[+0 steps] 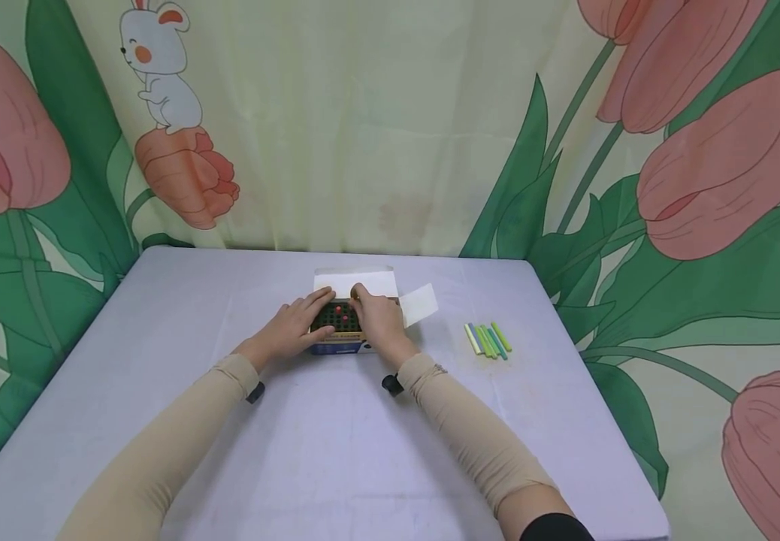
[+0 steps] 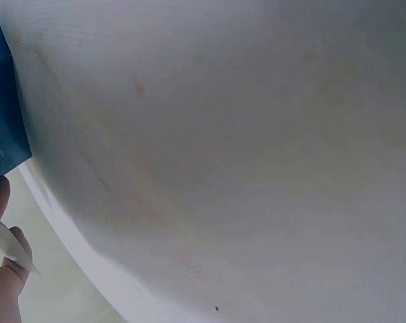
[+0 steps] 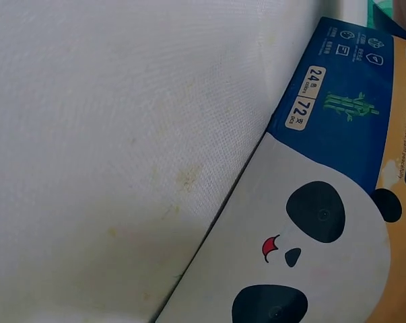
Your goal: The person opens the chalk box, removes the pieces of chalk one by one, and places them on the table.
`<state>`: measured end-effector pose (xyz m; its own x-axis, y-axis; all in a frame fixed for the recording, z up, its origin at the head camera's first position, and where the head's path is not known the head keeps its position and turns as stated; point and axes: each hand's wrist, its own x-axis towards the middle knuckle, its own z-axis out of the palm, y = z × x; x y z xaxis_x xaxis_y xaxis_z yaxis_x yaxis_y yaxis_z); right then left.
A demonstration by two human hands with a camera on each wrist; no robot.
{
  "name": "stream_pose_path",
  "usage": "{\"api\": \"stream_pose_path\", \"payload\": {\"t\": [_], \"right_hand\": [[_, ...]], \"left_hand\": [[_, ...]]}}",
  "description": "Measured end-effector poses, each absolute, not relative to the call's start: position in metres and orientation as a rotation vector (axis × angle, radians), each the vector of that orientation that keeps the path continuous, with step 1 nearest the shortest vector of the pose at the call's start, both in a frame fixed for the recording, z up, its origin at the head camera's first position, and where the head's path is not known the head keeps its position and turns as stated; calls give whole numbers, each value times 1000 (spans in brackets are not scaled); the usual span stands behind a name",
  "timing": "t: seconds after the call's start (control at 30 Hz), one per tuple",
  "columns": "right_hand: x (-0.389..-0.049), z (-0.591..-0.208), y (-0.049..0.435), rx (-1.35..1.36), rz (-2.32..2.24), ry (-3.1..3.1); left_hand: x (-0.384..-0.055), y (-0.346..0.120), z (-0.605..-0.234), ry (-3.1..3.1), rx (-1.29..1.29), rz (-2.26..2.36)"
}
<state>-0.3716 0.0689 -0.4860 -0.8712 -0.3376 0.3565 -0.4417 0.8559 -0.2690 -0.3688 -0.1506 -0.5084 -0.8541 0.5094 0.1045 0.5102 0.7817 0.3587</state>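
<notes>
A blue and orange cardboard box [image 1: 339, 348] with a panda's face [image 3: 324, 269] stands on the table, its white lid [image 1: 356, 279] folded back. Inside is a black tray [image 1: 334, 315] with a grid of holes, where a few reddish stick ends show. My left hand [image 1: 288, 327] rests on the box's left end, fingers stretched to the far edge and thumb along the near one. My right hand [image 1: 379, 321] bends over the tray's right side, its thumb and fingertips pinching a small brownish stick end, mostly hidden. A white flap [image 2: 7, 249] crosses fingers in the left wrist view.
Several green, blue and pale chalk-like sticks [image 1: 488, 340] lie side by side right of the box. A side flap [image 1: 419, 303] sticks out to the right. White cloth [image 1: 336, 451] covers the table, with faint coloured smudges; a tulip-print curtain [image 1: 363, 150] hangs behind.
</notes>
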Motion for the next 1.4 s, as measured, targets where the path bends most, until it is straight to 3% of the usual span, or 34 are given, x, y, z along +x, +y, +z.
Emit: {"api": "stream_pose_path", "payload": {"t": [0.83,1.4], "right_hand": [[-374,-479,71,554,678,-2708],[-372,-437,97,280,1731,-2476]], "left_hand": [[-370,-151,-510,-2938,-851,-604],[-364,-151,-510,-2960,-834,-617]]}}
